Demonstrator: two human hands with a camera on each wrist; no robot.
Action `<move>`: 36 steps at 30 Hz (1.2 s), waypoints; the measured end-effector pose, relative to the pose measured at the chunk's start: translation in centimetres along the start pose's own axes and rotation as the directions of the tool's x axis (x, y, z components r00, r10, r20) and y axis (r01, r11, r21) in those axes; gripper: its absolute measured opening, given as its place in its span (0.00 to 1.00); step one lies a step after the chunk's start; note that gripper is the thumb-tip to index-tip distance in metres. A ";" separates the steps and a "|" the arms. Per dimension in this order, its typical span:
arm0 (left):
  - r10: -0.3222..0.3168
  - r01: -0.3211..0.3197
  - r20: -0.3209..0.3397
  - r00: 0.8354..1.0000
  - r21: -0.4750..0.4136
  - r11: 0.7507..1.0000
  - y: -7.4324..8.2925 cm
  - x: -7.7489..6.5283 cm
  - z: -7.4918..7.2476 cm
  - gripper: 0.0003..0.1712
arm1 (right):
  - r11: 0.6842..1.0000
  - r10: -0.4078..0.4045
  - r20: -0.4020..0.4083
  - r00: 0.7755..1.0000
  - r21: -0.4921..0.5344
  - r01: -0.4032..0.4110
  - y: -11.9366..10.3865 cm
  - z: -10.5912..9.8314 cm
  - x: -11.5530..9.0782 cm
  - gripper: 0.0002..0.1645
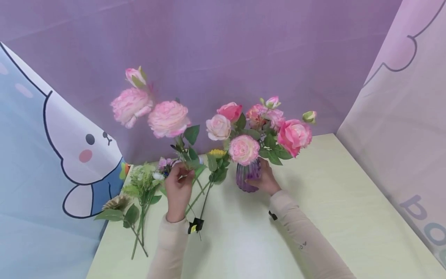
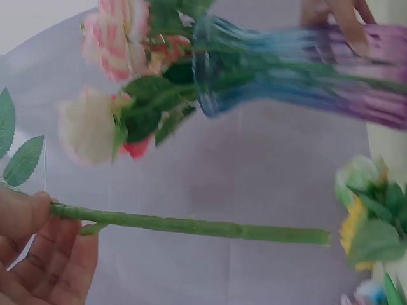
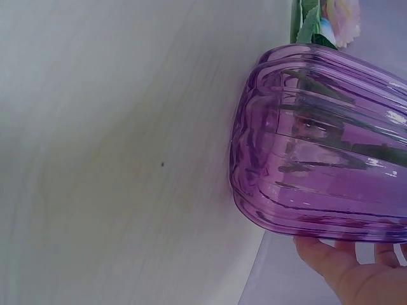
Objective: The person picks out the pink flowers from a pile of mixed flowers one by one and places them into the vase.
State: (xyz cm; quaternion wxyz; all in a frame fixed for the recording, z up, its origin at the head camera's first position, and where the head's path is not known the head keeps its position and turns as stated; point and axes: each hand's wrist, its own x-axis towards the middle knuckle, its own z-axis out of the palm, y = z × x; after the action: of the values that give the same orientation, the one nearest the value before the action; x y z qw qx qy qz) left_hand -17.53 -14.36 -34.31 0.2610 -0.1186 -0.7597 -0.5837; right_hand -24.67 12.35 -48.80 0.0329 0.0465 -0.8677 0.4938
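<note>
My left hand point(image 1: 179, 190) pinches the green stem point(image 2: 191, 223) of an artificial pink peony spray point(image 1: 168, 118) between thumb and fingers. Two full blooms and a bud top the spray, and its cut end points down past the hand. To the right, a ribbed glass vase point(image 1: 248, 178), blue at the neck and purple below, stands on the table with pink and cream roses point(image 1: 244, 150) in it. My right hand point(image 1: 268, 180) holds the vase from its right side; in the right wrist view the fingers point(image 3: 327, 259) lie along the glass. The stem's end is apart from the vase.
Loose on the table point(image 1: 240, 248) at the left lie a green filler spray point(image 1: 143, 184), a brownish flower point(image 1: 118, 202) and small purple flowers point(image 1: 163, 163). A yellow flower point(image 1: 216, 154) lies between the left hand and vase. A purple backdrop point(image 1: 223, 50) hangs behind.
</note>
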 end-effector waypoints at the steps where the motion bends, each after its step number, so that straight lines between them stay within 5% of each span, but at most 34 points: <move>1: 0.022 -0.022 0.000 1.000 -0.007 1.000 0.3 0.2 0.4 0.06 | 1.000 0.003 0.001 1.000 -0.002 -0.003 0.0 0.0 0.0 0.61; 10: 0.128 -0.126 0.008 0.992 -0.090 0.988 2.5 1.9 3.8 0.07 | 0.997 -0.076 -0.049 0.996 -0.001 0.076 -0.3 -0.1 -0.4 0.60; 14: 0.179 -0.178 -0.004 0.984 -0.131 0.975 2.7 2.9 5.2 0.09 | 0.999 -0.043 -0.024 0.999 0.010 0.044 -0.3 -0.1 -0.3 0.61; 22: 0.242 -0.254 -0.080 0.967 -0.221 0.942 1.5 5.0 7.7 0.09 | 1.000 0.015 0.004 1.000 -0.012 -0.015 -0.2 -0.2 -0.1 0.61; 26: 0.215 -0.234 -0.097 0.972 -0.284 0.930 0.4 5.8 8.9 0.09 | 1.000 0.018 0.008 1.000 -0.008 -0.018 -0.3 -0.2 -0.2 0.61; 36: 0.213 -0.231 -0.088 0.973 -0.361 0.904 0.7 6.6 10.4 0.10 | 1.000 -0.011 0.000 1.000 -0.011 0.011 -0.2 0.0 -0.2 0.60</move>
State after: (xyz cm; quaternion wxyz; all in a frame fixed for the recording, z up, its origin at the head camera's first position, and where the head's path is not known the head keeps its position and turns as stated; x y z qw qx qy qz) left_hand -25.36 -5.11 -32.11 0.3162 -0.2376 -0.6120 -0.6848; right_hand -24.46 12.29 -48.66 0.0357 0.0511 -0.8701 0.4889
